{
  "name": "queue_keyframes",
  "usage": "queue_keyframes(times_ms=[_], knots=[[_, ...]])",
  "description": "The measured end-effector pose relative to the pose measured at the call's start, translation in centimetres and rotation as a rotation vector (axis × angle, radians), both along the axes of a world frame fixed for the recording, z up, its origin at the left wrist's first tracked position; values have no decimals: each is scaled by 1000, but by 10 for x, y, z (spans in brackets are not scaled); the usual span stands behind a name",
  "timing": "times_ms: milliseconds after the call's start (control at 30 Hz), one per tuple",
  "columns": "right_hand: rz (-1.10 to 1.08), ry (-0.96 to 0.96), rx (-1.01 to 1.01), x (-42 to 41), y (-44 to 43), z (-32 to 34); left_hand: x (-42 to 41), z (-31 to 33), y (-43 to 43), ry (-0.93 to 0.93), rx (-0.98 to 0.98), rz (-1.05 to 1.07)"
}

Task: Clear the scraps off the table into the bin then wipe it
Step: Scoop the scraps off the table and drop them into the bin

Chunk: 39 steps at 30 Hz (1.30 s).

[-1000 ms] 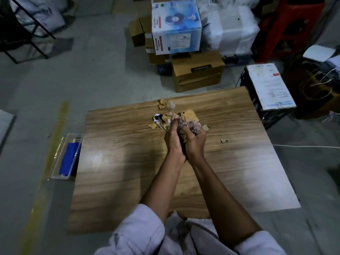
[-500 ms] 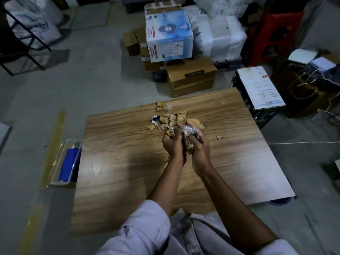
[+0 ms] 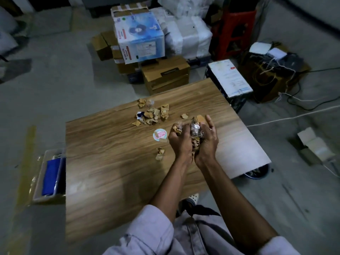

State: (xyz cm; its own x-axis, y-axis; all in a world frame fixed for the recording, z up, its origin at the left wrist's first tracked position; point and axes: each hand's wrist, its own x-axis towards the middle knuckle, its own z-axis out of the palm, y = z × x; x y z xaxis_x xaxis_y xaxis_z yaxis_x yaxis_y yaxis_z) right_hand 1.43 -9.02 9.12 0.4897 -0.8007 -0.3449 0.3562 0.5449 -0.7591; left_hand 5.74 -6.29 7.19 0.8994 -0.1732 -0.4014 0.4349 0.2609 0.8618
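Two curled hands, left hand (image 3: 181,143) and right hand (image 3: 207,144), clutch crumpled brown-and-foil scraps (image 3: 196,128). More torn brown cardboard bits (image 3: 153,115) litter the wood-grain desk (image 3: 110,153); binning and wiping lie ahead.

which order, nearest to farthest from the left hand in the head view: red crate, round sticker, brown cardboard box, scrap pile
From the left hand:
1. round sticker, on the table just to the hand's left.
2. scrap pile, farther up the table.
3. brown cardboard box, on the floor past the table's far edge.
4. red crate, at the back right.
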Motion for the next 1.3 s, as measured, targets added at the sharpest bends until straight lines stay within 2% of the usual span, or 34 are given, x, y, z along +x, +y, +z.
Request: queue_keyframes(times_ms=[233, 533, 667, 900, 1100, 1233, 1300], knots=[[-155, 16, -63, -56, -21, 7, -48, 9, -40, 167, -170, -113], [-437, -55, 43, -127, -110, -7, -123, 3, -132, 186, -331, -364], [-479, -43, 84, -162, -169, -17, -161, -7, -192, 236, -320, -407], [-495, -103, 202, -230, -323, -46, -229, -25, -342, 306, -340, -428], [-464, -116, 322, -256, -433, -94, -254, -81, -450, 414, -250, -374], [-440, -173, 457, -268, -488, -191, -255, -172, -501, 414, -218, -361], [-428, -138, 517, -272, -506, -253, -262, -228, -518, 405, -175, -357]])
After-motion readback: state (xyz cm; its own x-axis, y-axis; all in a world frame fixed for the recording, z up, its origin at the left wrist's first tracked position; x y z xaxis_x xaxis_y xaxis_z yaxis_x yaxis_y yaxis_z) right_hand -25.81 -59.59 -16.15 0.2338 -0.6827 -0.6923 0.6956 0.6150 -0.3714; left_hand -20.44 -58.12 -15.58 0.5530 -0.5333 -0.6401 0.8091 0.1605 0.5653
